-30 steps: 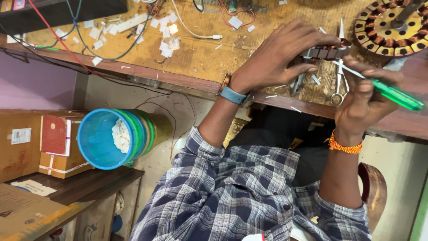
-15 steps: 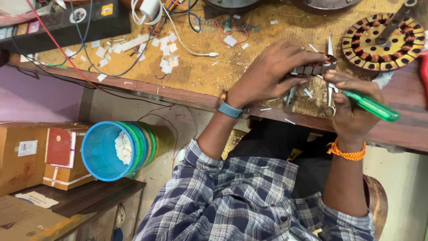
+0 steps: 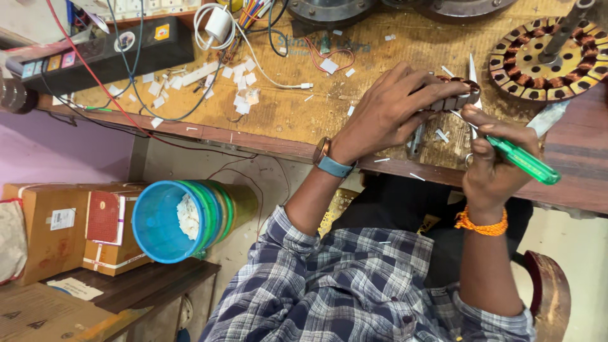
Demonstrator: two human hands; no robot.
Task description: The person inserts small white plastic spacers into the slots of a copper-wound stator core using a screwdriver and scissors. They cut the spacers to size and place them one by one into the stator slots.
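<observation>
Cluttered wooden workbench [image 3: 278, 114] strewn with white paper scraps [image 3: 244, 88]: the left hand [image 3: 386, 117] clamps a small wound stator [image 3: 453, 95] near the bench's front edge, steadying it, while right hand [image 3: 491, 168] fingers grip a green-handled screwdriver [image 3: 522, 159] beside it.

The person wears a blue-and-white plaid shirt [image 3: 354, 285] with rolled sleeves, lower centre; a blue-strapped watch [image 3: 329, 159] on one wrist, an orange thread band [image 3: 482, 223] on the other.
</observation>
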